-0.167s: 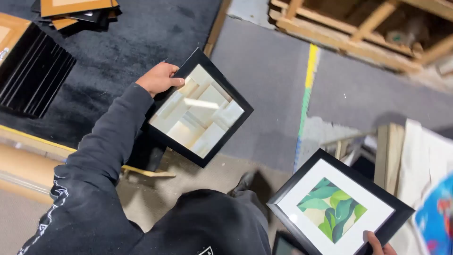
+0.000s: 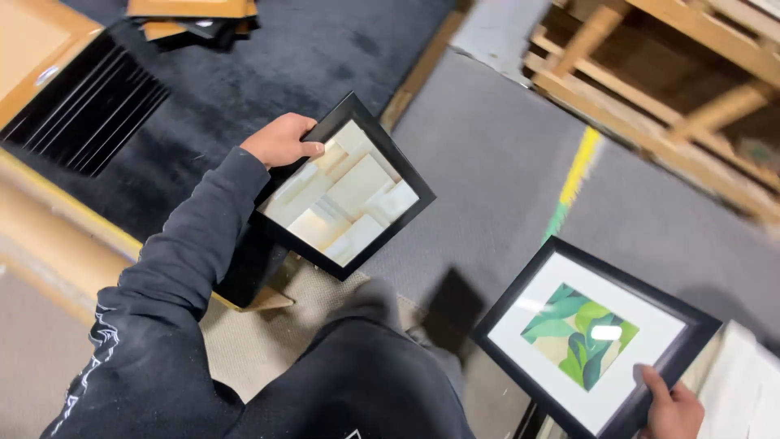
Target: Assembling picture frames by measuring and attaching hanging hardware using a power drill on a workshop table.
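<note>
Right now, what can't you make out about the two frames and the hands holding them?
- Head view: left hand fingers hidden behind the glass-fronted frame.
- Right hand cut off by the bottom edge.
- Leaf-print frame: its lower corner runs out of the picture.
- Glare hides what sits behind the first frame's glass.

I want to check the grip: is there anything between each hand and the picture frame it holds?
Nothing visible. The left hand grips the upper corner of the black frame with pale blocks directly, thumb on its front. The right hand holds the lower edge of the black frame with the green leaf print, thumb on the front.
</note>
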